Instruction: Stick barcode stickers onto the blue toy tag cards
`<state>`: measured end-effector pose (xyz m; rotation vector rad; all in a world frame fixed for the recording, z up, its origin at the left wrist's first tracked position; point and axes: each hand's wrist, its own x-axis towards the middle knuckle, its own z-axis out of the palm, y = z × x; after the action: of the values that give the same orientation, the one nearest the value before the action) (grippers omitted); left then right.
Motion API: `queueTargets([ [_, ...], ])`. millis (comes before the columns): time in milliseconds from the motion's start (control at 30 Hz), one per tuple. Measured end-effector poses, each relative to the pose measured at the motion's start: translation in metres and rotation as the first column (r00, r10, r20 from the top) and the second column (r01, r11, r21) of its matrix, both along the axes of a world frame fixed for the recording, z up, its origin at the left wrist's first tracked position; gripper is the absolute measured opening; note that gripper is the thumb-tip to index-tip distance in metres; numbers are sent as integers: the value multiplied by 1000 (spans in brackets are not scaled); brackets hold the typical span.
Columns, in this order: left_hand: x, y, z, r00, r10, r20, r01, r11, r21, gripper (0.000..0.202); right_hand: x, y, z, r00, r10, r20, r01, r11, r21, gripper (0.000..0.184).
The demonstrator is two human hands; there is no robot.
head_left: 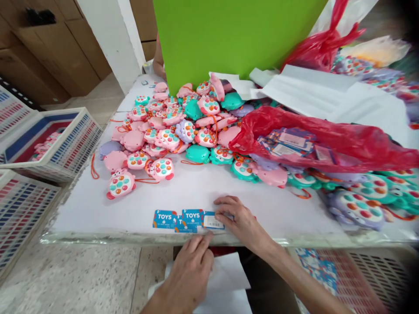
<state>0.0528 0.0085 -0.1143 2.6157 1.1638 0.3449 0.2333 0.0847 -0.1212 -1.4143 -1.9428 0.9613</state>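
Blue cards printed TOYS lie overlapping in a row along the table's front edge. At the row's right end is a card with a white barcode panel. My right hand has its bent fingers closed on that card's right side; its thumb is partly hidden. My left hand is at the table edge just below the row, its fingers stretched forward and apparently holding nothing. Under it, white paper sheets rest over my lap.
Animal-shaped bubble toys in pink, teal and purple are heaped across the table. A red plastic bag of cards lies right of them. Behind stands a green panel. Baskets stand left; another person's arm shows behind.
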Motion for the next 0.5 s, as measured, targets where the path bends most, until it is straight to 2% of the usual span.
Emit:
queueTargets([
  [500,2,2,-1,999,5,-40,-4,1000,19,22,-1,1,0,1000,1,30,-1,1000,13,15],
])
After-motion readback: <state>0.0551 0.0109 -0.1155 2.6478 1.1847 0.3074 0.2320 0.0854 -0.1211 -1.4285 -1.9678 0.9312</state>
